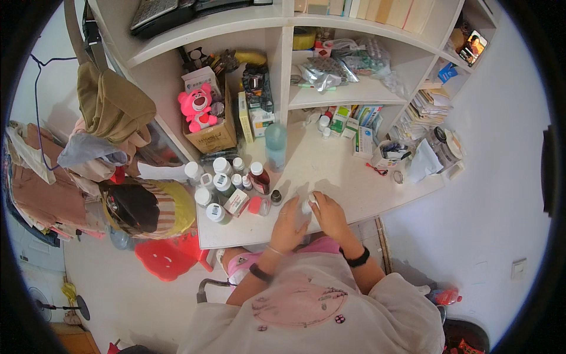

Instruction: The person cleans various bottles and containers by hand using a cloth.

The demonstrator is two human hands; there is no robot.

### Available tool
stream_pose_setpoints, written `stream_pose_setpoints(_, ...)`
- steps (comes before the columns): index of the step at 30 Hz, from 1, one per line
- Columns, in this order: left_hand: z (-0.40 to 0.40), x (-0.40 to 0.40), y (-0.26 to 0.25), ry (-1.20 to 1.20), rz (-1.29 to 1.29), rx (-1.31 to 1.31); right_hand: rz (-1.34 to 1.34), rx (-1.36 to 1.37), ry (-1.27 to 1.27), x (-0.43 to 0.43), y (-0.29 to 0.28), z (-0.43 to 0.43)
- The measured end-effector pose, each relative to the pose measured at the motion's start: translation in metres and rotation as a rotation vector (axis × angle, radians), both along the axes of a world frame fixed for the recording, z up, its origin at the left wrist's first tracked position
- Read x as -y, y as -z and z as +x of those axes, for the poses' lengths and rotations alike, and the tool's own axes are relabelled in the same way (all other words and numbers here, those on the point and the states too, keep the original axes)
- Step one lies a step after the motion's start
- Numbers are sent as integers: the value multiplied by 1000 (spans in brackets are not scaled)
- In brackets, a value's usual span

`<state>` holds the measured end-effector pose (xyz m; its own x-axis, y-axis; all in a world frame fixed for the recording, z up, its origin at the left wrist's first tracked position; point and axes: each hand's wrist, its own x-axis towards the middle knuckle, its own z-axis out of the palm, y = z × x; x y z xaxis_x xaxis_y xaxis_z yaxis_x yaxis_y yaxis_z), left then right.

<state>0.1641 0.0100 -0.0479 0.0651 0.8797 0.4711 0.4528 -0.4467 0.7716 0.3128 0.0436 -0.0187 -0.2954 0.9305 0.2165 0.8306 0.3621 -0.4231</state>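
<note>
Over the front part of the white desk (247, 234), my two hands are around a small white bottle (307, 206). My right hand (329, 214) has its fingers on the bottle's top. My left hand (288, 225) is at the bottle's left side, its thumb apart from the fingers; how firmly it holds is unclear. To the left stand a small dark bottle with a black cap (276, 197), a jar with a red lid (256, 205), a brown bottle with a white cap (259, 178), a small carton (237, 202) and several white-capped bottles (223, 182).
A translucent blue-green cup (276, 146) stands behind the bottles. Shelves hold a cardboard box (214, 138) with a pink plush bear (198, 107) and medicine cartons (363, 141). At the right are a pen holder (389, 155) and a tape roll (398, 177); a red stool (170, 259) is lower left.
</note>
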Motion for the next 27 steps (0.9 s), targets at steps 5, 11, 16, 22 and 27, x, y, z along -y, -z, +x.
stream_pose_setpoints(5,-4,9,0,73,-439,18,-45,-105,-76,48,-24,-17)
stream_pose_setpoints(11,-3,16,11,328,-332,57,426,-44,-88,38,-62,-26)
stream_pose_setpoints(16,-3,20,-20,243,-461,-132,-169,-506,-386,16,-35,-24)
stream_pose_setpoints(22,-9,20,-8,601,-913,771,-839,-1287,-78,12,-5,-23)
stream_pose_setpoints(27,1,20,-33,109,-749,982,-86,-670,-173,36,-6,-45)
